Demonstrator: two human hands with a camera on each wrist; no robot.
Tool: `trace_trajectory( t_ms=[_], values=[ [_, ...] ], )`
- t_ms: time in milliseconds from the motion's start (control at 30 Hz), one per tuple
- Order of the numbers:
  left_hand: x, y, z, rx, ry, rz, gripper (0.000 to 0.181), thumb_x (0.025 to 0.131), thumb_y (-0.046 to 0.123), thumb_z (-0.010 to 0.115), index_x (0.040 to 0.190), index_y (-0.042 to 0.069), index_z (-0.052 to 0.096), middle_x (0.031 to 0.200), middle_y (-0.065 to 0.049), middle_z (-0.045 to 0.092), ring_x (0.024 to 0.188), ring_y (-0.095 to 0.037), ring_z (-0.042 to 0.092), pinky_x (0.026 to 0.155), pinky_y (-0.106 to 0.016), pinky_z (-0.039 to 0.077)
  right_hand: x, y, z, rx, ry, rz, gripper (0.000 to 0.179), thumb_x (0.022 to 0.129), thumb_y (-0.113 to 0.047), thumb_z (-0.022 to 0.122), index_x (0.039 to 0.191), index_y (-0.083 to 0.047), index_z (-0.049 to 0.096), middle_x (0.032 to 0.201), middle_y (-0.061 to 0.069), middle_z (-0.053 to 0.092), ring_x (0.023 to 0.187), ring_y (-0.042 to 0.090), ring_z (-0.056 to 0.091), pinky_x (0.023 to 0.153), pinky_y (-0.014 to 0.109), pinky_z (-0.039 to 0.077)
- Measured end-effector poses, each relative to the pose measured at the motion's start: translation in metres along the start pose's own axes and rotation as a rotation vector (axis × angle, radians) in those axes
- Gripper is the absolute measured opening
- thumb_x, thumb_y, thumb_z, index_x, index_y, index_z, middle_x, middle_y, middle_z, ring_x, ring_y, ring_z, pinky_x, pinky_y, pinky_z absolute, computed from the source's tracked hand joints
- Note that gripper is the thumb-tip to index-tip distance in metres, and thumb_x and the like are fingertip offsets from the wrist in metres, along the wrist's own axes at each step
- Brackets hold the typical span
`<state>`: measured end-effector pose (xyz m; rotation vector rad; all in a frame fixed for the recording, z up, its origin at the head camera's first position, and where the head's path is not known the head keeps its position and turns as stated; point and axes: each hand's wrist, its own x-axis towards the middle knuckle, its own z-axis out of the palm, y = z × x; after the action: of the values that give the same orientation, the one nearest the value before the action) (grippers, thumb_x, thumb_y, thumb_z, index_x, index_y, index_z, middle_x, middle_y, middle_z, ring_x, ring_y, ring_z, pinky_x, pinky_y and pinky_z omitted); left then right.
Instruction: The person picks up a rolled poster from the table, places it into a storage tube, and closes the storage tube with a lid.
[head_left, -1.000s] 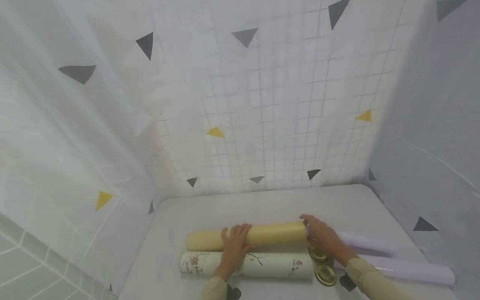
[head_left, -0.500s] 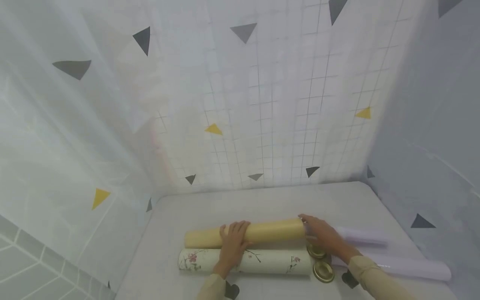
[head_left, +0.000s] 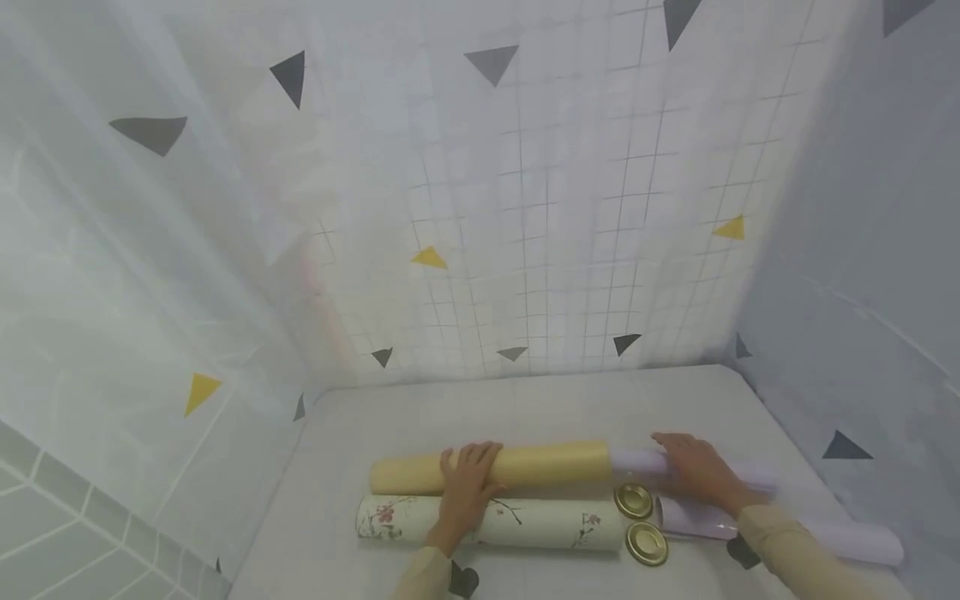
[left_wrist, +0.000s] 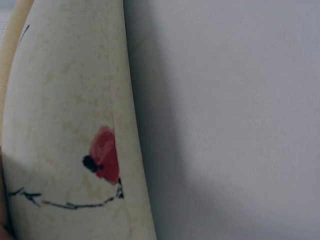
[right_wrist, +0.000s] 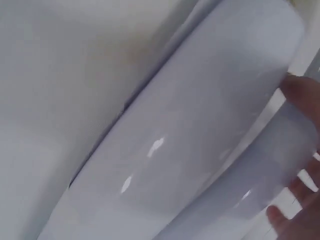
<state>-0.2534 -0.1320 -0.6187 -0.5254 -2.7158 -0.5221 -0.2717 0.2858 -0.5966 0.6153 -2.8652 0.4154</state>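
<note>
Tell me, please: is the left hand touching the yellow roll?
Touching. The head view shows it: the left hand lies on the yellow roll, its fingers laid over the top.

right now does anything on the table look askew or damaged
Slightly askew: the yellow roll isn't parallel to the flowered roll; the gap between them widens toward the right hand. No spill or damage shows.

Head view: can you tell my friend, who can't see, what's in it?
A person's left hand holds a yellow roll, their right hand over a thin lilac roll. Nearer lie a flowered roll, two gold discs and a thicker lilac roll.
</note>
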Motion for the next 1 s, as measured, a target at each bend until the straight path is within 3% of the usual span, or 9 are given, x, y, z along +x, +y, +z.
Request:
trace_trajectory(
  t_ms=[200,333,500,700,1000],
  values=[
    [0.002,-0.004,0.000,0.036,0.036,0.017,0.070,0.082,0.044,0.074,0.144,0.018,0.056,0.141,-0.001,0.064,0.130,-0.026,0.056,0.111,-0.070,0.029,-0.005,0.015,-0.007,-0.056,-0.116,0.123,0.081,0.068,-0.020,0.088,0.135,0.009,0.053,0.130,0.032,0.061,0.119,0.056,0.056,0.098,0.075,0.041],
    [0.002,-0.007,0.002,0.057,0.053,0.028,0.070,0.082,0.046,0.074,0.144,0.020,0.056,0.141,0.001,0.064,0.129,-0.024,0.056,0.111,-0.069,0.031,-0.006,0.019,-0.011,-0.046,-0.141,0.188,0.083,0.068,-0.020,0.087,0.137,0.009,0.050,0.134,0.035,0.058,0.121,0.059,0.051,0.101,0.082,0.033],
    [0.001,-0.008,0.003,0.062,0.048,0.023,0.070,0.082,0.047,0.074,0.144,0.023,0.055,0.141,0.003,0.064,0.129,-0.023,0.055,0.112,-0.067,0.030,-0.008,0.018,-0.014,-0.086,-0.142,0.216,0.059,0.074,-0.010,0.080,0.127,0.008,0.059,0.131,0.035,0.059,0.121,0.058,0.052,0.101,0.083,0.032],
    [0.000,-0.007,0.005,0.036,0.034,0.011,0.069,0.082,0.045,0.075,0.145,0.023,0.055,0.142,0.002,0.063,0.131,-0.024,0.054,0.112,-0.068,0.028,-0.009,0.019,-0.009,-0.139,-0.088,0.167,0.039,0.072,-0.006,0.082,0.108,0.000,0.069,0.120,0.026,0.067,0.113,0.051,0.059,0.095,0.080,0.040],
    [0.001,-0.005,0.007,0.051,0.043,0.011,0.070,0.082,0.045,0.075,0.145,0.024,0.054,0.141,0.004,0.063,0.130,-0.023,0.054,0.111,-0.067,0.029,-0.004,0.013,-0.007,-0.099,0.036,0.004,0.039,0.072,-0.006,0.083,0.109,-0.004,0.071,0.105,0.014,0.075,0.096,0.036,0.067,0.085,0.065,0.049]
  ],
)
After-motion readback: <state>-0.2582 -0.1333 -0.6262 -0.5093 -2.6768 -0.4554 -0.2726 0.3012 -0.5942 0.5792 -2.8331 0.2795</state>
